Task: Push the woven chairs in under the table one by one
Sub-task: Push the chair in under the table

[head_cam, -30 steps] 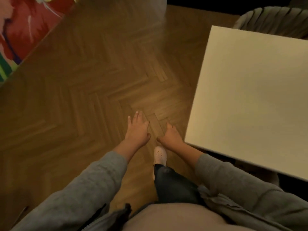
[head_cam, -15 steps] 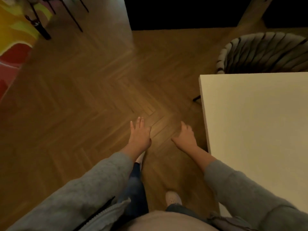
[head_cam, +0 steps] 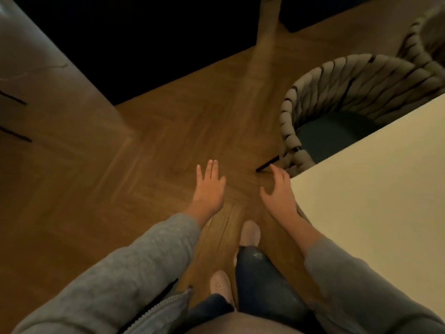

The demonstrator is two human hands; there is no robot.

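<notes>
A woven chair (head_cam: pixel 346 85) with thick beige rope back and dark seat stands at the far side of the pale table (head_cam: pixel 375 189), its seat partly under the tabletop. A second woven chair (head_cam: pixel 426 37) shows at the upper right edge. My left hand (head_cam: pixel 208 189) hangs open over the wooden floor, fingers spread, holding nothing. My right hand (head_cam: pixel 279 191) is open too, fingers loosely curved, beside the table's near corner and just short of the first chair's rope side; it touches nothing.
Herringbone wood floor (head_cam: pixel 156 165) stretches left and ahead. A grey marbled column or wall (head_cam: pixel 48 75) stands at the upper left, with dark openings behind. The chair's black leg (head_cam: pixel 267 163) juts out near my right hand. My feet are below.
I have walked forward along the table's end; the woven chair has come much closer and a second one has entered view. Both hands stay open and have lifted slightly forward.
</notes>
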